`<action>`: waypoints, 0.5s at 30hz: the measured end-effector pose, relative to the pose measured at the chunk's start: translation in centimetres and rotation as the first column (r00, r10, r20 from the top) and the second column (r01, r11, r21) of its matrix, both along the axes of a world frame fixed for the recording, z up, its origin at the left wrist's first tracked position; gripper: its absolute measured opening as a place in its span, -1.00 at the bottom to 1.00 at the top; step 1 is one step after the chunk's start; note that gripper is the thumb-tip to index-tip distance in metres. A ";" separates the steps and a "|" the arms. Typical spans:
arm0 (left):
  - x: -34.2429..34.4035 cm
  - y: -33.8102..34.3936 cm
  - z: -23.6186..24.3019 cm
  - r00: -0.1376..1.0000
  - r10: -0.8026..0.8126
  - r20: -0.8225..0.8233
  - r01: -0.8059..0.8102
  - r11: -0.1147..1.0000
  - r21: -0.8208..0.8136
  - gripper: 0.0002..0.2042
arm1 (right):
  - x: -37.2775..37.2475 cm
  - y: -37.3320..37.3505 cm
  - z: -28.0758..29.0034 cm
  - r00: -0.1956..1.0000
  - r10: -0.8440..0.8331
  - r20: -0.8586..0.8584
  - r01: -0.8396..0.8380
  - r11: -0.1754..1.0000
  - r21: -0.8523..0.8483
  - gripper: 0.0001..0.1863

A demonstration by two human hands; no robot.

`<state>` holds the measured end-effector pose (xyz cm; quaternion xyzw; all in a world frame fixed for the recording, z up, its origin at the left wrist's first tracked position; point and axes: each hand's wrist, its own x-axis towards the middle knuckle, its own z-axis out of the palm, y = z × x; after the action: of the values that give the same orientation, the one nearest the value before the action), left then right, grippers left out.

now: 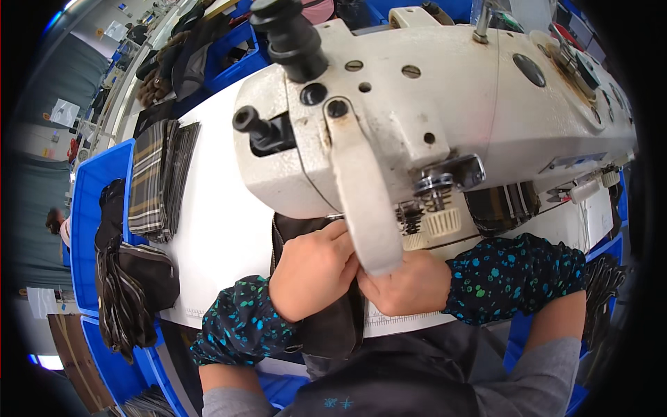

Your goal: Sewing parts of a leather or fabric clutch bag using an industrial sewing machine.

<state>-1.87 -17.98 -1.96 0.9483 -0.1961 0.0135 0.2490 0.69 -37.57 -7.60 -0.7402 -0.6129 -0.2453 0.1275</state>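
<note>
A white sewing machine [389, 104] fills the upper middle, and its pale lever [363, 187] hangs down in front of my fingers. Beneath its head lies a dark fabric piece [332, 325] with a zipper [276, 243] along its left side, draping over the table's front edge. My left hand [309, 271] is closed on this piece with its fingertips bent toward the needle area. Close against it, my right hand [408, 285] has its fingers curled and pressed together at the fabric. The lever partly covers both hands' fingertips, and the needle is hidden.
At left, a stack of plaid fabric pieces [156, 182] lies on the white table [208, 167] beside a blue bin [89, 201]. Dark zippered pieces [132, 285] hang over the bin's edge. Another plaid piece [501, 208] lies beneath the machine's arm. A person [61, 226] is at far left.
</note>
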 end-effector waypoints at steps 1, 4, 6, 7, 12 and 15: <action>-0.1 0.1 -0.1 1.000 0.007 -0.002 -0.007 1.000 -0.007 -0.88 | -0.1 0.2 -0.2 1.000 -0.012 0.002 0.012 1.000 0.013 -0.83; -0.3 -0.1 -0.3 0.996 0.005 -0.086 -0.007 1.000 -0.027 -0.69 | -0.5 0.1 -0.3 0.999 -0.021 -0.026 0.021 1.000 0.010 -0.88; -0.4 -0.4 -0.3 0.995 -0.001 -0.096 -0.001 1.000 -0.017 -0.68 | -0.6 -0.3 0.3 0.999 -0.023 -0.042 0.023 1.000 -0.011 -0.90; -0.3 -0.5 -0.3 0.995 -0.003 -0.095 0.001 1.000 -0.020 -0.68 | -0.6 -0.4 0.5 0.998 -0.028 -0.059 0.026 0.999 -0.029 -0.92; -0.3 -0.3 -0.6 0.997 0.025 -0.068 -0.025 1.000 0.003 -0.71 | -0.1 -0.1 0.8 0.997 -0.040 -0.072 0.038 0.999 -0.019 -0.88; 0.3 -0.4 -0.8 0.999 0.040 -0.028 -0.039 0.999 0.006 -0.74 | 0.3 -0.1 0.6 0.996 -0.055 -0.063 0.053 0.998 -0.027 -0.84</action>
<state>-1.56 -18.38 -2.77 0.9529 -0.1739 0.0048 0.2486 1.03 -37.67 -7.03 -0.7656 -0.5913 -0.2170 0.1309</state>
